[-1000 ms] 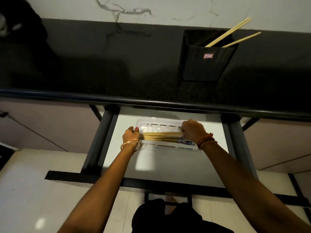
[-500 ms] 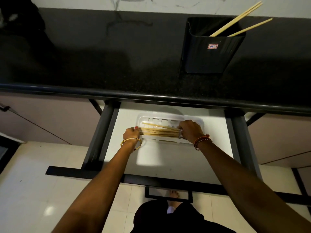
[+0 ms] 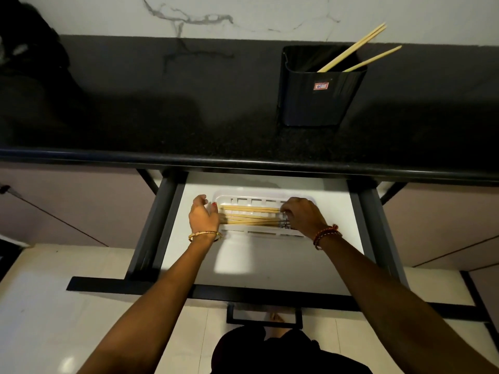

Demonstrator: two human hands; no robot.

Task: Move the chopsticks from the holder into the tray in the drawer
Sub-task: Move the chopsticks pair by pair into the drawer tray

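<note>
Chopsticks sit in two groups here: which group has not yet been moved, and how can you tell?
The chopsticks in the black holder on the countertop: they stand leaning upright, while the others lie flat in the white drawer tray.

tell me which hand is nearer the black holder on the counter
Right. The right hand is at the right end of the tray, almost below the holder. The left hand is at the tray's left end, farther off to the side.
</note>
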